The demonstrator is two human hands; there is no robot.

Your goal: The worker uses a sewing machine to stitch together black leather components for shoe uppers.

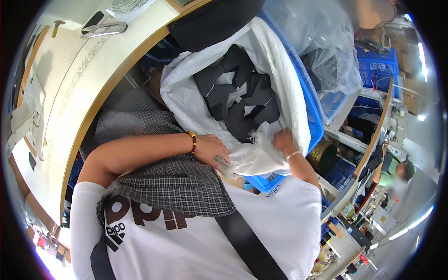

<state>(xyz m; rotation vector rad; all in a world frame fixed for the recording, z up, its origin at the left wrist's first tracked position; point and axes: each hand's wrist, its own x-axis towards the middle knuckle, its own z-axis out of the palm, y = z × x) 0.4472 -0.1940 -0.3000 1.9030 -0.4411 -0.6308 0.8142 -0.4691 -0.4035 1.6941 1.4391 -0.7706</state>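
Observation:
A white woven sack [284,60] stands wide open in front of me inside a blue crate [317,133]. Several black flat cut pieces [242,116] lie loosely inside, overlapping at different angles. My left hand [211,150], with a beaded bracelet at the wrist, has its fingers curled over the sack's near edge. At the right part of that edge, my right hand [283,141] is closed on the bunched white material; its fingertips are partly hidden. Frayed threads hang from the sack between my hands.
A white worktable [70,79] with a curved-looking wooden edge lies left, holding a metal tool [105,30]. A black sheet [214,23] overhangs the sack's far side. Clear plastic bags [322,32] and a blue basket [378,65] stand beyond, right. Another person [396,182] is far right.

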